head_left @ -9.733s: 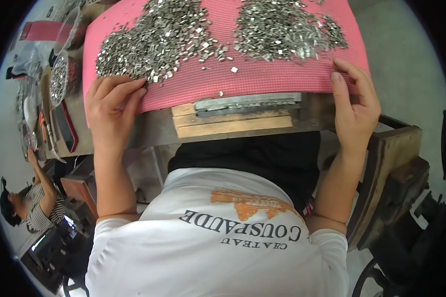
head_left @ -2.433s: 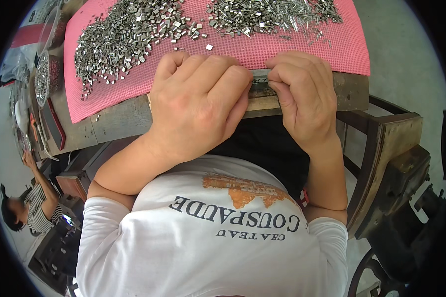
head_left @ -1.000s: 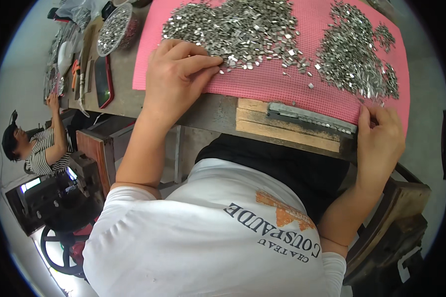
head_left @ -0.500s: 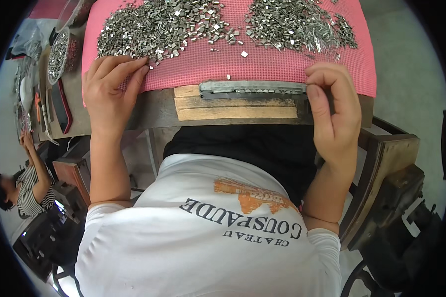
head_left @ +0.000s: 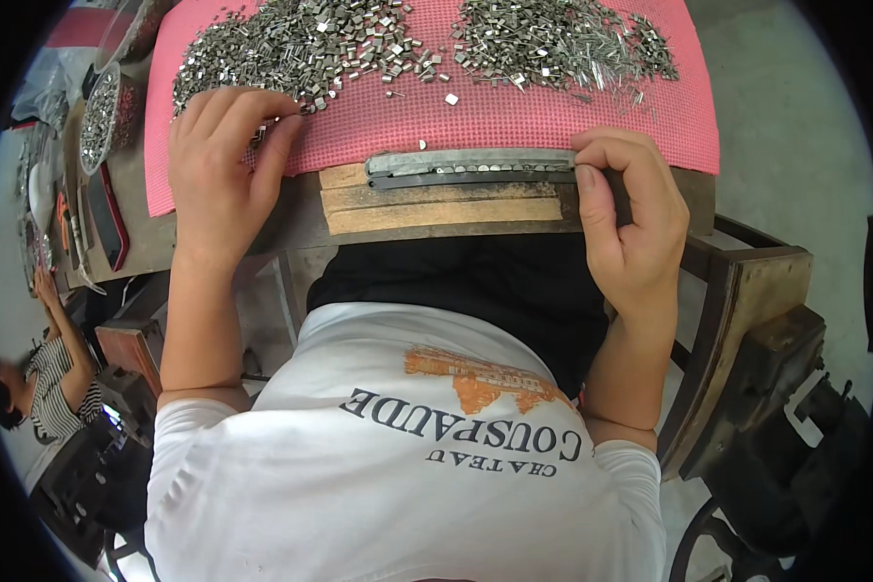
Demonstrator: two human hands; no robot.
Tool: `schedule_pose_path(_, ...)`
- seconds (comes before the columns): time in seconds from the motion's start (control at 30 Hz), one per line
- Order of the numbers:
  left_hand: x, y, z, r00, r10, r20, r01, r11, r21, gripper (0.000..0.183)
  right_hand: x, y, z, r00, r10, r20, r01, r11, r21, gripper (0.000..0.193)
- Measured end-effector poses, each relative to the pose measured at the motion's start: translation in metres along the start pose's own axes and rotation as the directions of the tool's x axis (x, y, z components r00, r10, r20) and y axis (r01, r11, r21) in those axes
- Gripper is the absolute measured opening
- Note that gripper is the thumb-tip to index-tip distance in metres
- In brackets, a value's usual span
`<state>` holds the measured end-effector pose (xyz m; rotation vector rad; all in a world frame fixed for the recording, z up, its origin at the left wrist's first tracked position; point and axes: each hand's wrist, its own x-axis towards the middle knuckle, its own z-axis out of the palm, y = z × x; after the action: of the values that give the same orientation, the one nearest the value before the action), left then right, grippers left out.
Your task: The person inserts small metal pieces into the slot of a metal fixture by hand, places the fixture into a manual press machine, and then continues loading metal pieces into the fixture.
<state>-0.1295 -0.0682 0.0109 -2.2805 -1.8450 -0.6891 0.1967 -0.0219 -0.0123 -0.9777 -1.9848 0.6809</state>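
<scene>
My left hand (head_left: 221, 165) is at the near edge of the left pile of small metal pieces (head_left: 291, 53), its thumb and forefinger pinched together. Whatever lies between those fingertips is too small to make out. A long, narrow grey metal bar (head_left: 470, 162) with a row of small shiny pieces along its near side rests on wooden strips (head_left: 446, 211) at the table's front edge. At its right end, my right hand (head_left: 635, 209) grips the bar between thumb and bent forefinger. One loose half-round piece (head_left: 422, 145) lies just beyond the bar.
A pink textured mat (head_left: 407, 114) covers most of the table; a second metal pile (head_left: 543, 44) lies at its far right. On the left stand a clear tub of metal pieces (head_left: 107, 116) and a dark red-edged phone-like object (head_left: 108, 218). Another person (head_left: 63, 373) sits far left.
The whole view has shifted, so the table appears farther left. My left fingertips have moved slightly rightward and away along the pile's edge and closed together. My right hand stays at the bar's end.
</scene>
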Motion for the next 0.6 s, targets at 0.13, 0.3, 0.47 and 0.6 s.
schedule_pose_path(0.13, 0.003, -0.008, 0.001, 0.995, 0.057, 0.080, -0.053, 0.998, -0.044, 0.016, -0.003, -0.001, -0.005, 1.000, 0.027, -0.016, -0.027, 0.999, -0.032, 0.013)
schedule_pose_path(0.3, -0.007, -0.017, -0.008, 0.994, -0.094, 0.058, 0.099, 0.990, -0.099, 0.026, -0.003, 0.001, 0.000, 0.999, 0.023, -0.026, -0.022, 1.000, 0.014, 0.014)
schedule_pose_path(0.47, -0.016, -0.034, -0.018, 0.984, -0.175, -0.040, 0.174, 0.985, -0.017, 0.020, -0.001, 0.002, -0.004, 1.000, -0.005, -0.009, 0.005, 0.998, -0.055, 0.016)
schedule_pose_path(0.6, -0.021, -0.038, -0.018, 0.978, -0.208, -0.007, 0.208, 0.978, -0.013, 0.015, -0.002, 0.003, -0.008, 0.999, 0.036, 0.016, -0.036, 0.999, -0.040, 0.010)
